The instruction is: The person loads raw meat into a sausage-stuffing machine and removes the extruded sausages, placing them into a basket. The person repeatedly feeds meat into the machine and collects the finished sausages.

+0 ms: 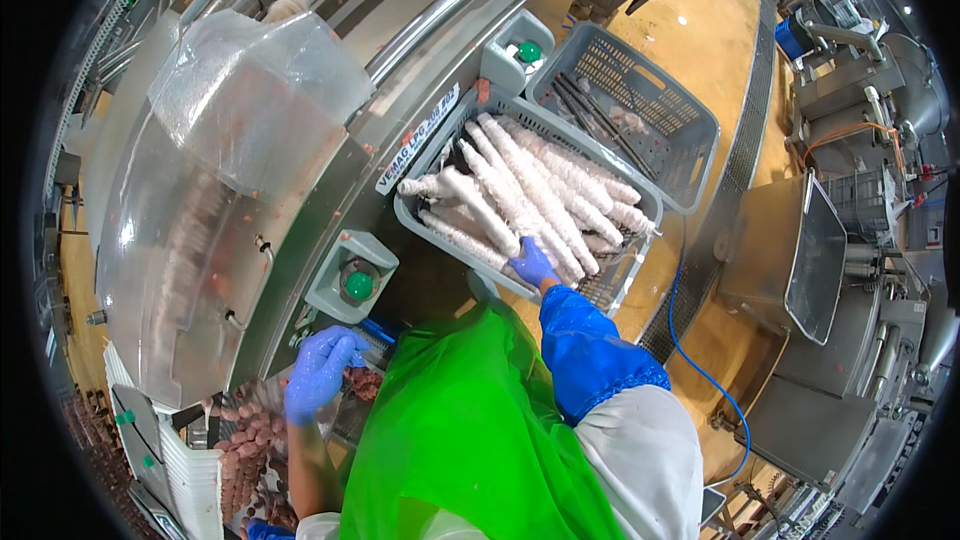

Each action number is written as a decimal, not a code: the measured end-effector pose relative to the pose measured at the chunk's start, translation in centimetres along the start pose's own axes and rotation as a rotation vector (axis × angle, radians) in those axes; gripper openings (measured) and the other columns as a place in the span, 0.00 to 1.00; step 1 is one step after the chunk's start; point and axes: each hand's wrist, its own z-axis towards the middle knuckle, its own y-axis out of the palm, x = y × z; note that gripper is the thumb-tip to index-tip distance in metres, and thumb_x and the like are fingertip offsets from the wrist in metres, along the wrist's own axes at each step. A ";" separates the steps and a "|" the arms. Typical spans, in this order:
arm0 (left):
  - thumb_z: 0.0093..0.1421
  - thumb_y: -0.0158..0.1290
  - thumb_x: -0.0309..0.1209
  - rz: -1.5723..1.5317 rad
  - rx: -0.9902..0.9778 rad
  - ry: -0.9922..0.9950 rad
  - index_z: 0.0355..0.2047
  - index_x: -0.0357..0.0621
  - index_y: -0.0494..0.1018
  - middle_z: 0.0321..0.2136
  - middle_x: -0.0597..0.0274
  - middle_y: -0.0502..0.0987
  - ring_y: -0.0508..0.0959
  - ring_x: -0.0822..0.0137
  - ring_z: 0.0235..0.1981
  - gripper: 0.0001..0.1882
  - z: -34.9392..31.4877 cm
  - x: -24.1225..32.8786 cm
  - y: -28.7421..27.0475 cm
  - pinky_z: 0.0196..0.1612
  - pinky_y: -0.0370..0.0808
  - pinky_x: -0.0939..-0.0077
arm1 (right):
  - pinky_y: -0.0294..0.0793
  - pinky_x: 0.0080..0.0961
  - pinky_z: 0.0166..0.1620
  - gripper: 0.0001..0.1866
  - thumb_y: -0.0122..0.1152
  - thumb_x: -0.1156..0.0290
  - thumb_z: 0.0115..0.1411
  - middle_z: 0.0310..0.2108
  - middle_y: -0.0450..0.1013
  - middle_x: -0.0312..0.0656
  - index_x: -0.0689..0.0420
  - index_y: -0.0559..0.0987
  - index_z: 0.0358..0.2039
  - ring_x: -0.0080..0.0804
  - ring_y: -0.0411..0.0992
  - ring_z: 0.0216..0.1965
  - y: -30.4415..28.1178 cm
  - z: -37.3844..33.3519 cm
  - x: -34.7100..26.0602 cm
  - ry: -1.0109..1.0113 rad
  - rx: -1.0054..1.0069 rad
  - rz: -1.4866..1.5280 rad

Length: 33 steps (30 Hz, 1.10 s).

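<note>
My right hand (533, 262), in a purple glove, reaches into a grey plastic crate (655, 210). Its fingers close around the near end of one of several long, white, wrinkled sausage casing sticks (525, 190). These lie in a loose, slanting pile. My left hand (318, 370), gloved alike, hovers below a green push button (358, 286) on the machine's side. The left fingers are curled and pressed together; whatever they may hold is hidden. Close by are dark red meat pieces (363, 382) and linked sausages (250, 440), partly behind my left hand and forearm.
A large steel machine with a clear plastic cover (250, 100) stands on the left. Behind the casing crate sits another grey crate (690, 140) holding dark rods. A blue hose (700, 365) trails over the yellow floor on the right, near a steel bin (770, 250).
</note>
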 end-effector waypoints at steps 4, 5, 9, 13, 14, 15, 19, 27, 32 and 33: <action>0.66 0.46 0.29 0.148 -0.039 0.072 0.34 0.33 0.77 0.24 0.59 0.76 0.75 0.72 0.26 0.12 2.1 1.3 1.5 0.32 0.72 0.76 | 0.67 0.43 0.57 0.35 0.61 0.60 0.52 0.52 0.71 0.59 0.52 0.64 0.61 0.56 0.68 0.55 -1.4 -0.6 -2.0 -0.093 -0.065 -0.051; 0.66 0.47 0.29 0.188 -0.062 0.098 0.34 0.33 0.77 0.24 0.58 0.76 0.75 0.72 0.26 0.12 2.5 1.6 1.7 0.32 0.72 0.76 | 0.67 0.43 0.57 0.35 0.60 0.59 0.52 0.52 0.71 0.58 0.51 0.64 0.61 0.56 0.69 0.55 -2.1 -1.1 -2.0 -0.135 -0.062 -0.073; 0.68 0.44 0.33 0.259 -0.121 0.123 0.34 0.34 0.76 0.24 0.59 0.76 0.75 0.71 0.27 0.15 5.3 1.9 1.3 0.34 0.73 0.75 | 0.68 0.43 0.55 0.36 0.60 0.58 0.52 0.51 0.72 0.57 0.47 0.63 0.63 0.55 0.70 0.54 -6.0 -2.3 -2.8 -0.159 0.059 -0.085; 0.67 0.44 0.38 0.433 -0.124 0.175 0.34 0.35 0.75 0.24 0.53 0.77 0.78 0.62 0.26 0.18 9.7 5.6 2.2 0.33 0.74 0.69 | 0.73 0.46 0.47 0.35 0.59 0.60 0.51 0.41 0.76 0.56 0.40 0.64 0.62 0.56 0.74 0.44 -13.4 -3.6 -7.7 -0.215 0.024 -0.267; 0.67 0.44 0.38 0.436 -0.105 0.243 0.34 0.35 0.75 0.24 0.52 0.77 0.78 0.60 0.26 0.18 11.4 6.2 2.4 0.33 0.73 0.68 | 0.73 0.48 0.44 0.34 0.59 0.61 0.51 0.36 0.76 0.56 0.38 0.64 0.60 0.56 0.75 0.41 -13.8 -2.5 -6.5 -0.293 0.075 -0.282; 0.66 0.44 0.38 0.431 -0.082 0.307 0.35 0.36 0.75 0.24 0.51 0.77 0.78 0.58 0.27 0.17 13.4 5.8 2.7 0.33 0.73 0.66 | 0.73 0.48 0.44 0.34 0.59 0.62 0.51 0.36 0.76 0.56 0.38 0.63 0.61 0.56 0.75 0.41 -14.4 -2.4 -7.1 -0.273 0.039 -0.287; 0.65 0.45 0.39 0.568 -0.075 0.359 0.36 0.36 0.76 0.25 0.55 0.77 0.78 0.64 0.28 0.17 18.9 7.9 3.6 0.36 0.73 0.69 | 0.73 0.46 0.48 0.33 0.58 0.61 0.51 0.41 0.76 0.56 0.43 0.66 0.60 0.55 0.75 0.44 -16.0 -2.6 -7.7 -0.168 0.014 -0.384; 0.63 0.47 0.34 0.764 0.070 0.541 0.44 0.41 0.73 0.36 0.46 0.78 0.78 0.46 0.40 0.14 23.5 6.9 4.4 0.45 0.72 0.56 | 0.74 0.45 0.47 0.28 0.61 0.59 0.48 0.39 0.78 0.51 0.47 0.75 0.52 0.51 0.76 0.42 -20.8 -5.8 -8.6 -0.367 0.160 -0.495; 0.57 0.47 0.30 0.926 0.181 0.732 0.49 0.40 0.70 0.40 0.42 0.77 0.76 0.41 0.43 0.18 26.9 8.4 5.8 0.47 0.72 0.50 | 0.75 0.42 0.42 0.25 0.61 0.65 0.48 0.37 0.78 0.50 0.46 0.77 0.50 0.50 0.77 0.39 -28.2 -10.5 -15.4 -0.559 0.215 -0.528; 0.57 0.47 0.30 0.953 0.164 0.701 0.48 0.40 0.71 0.40 0.42 0.77 0.76 0.42 0.43 0.18 27.1 9.1 6.2 0.47 0.72 0.50 | 0.75 0.43 0.41 0.23 0.61 0.65 0.48 0.35 0.78 0.49 0.46 0.77 0.48 0.50 0.77 0.37 -28.8 -11.1 -17.1 -0.598 0.255 -0.556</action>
